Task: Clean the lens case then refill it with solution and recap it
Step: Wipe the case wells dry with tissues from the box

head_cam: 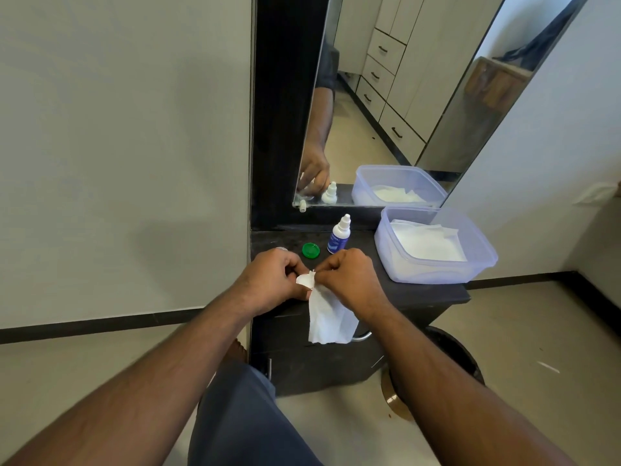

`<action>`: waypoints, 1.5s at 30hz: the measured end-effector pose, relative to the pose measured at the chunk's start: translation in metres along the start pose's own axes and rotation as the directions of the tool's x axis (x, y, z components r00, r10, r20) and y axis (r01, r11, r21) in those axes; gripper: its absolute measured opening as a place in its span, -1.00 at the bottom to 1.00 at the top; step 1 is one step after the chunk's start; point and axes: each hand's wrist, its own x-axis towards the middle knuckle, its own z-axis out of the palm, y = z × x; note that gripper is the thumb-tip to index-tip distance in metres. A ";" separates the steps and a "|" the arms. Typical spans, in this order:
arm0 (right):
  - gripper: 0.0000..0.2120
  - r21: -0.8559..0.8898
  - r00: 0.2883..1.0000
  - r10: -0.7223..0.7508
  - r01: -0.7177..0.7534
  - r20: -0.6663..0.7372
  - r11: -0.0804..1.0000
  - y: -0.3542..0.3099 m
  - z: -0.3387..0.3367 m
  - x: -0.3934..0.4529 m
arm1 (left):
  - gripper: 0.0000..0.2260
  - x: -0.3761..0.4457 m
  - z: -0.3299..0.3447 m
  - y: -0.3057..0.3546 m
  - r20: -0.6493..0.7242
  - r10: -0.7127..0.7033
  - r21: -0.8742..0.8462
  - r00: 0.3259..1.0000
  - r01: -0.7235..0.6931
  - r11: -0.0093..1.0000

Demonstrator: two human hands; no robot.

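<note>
Both hands meet above the dark counter (420, 294): the left hand (272, 280) grips the lens case (305, 280), while the right hand (349, 280) pinches a tissue (327, 317) at its 3 o'clock edge. A green cap (311, 250) and solution bottle (338, 234) sit at 12 o'clock.

Green round plastic cap (311, 250) lies on the dark bench (430, 292), just left of the upright white-capped solution bottle (338, 234). Translucent rectangular plastic tub (437, 245) sits at bench right, folded white tissues (426, 242) in it. Wall mirror (386, 95) stands behind. Both hands meet before the cap and bottle, at the bench front edge; white tissue (327, 317) hangs below them.
</note>
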 end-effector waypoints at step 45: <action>-0.85 0.365 0.949 -0.055 0.173 -0.311 0.915 0.028 -0.039 -0.046 | -0.76 -0.014 -0.020 0.005 0.263 -0.158 -0.680 0.952 0.299 0.669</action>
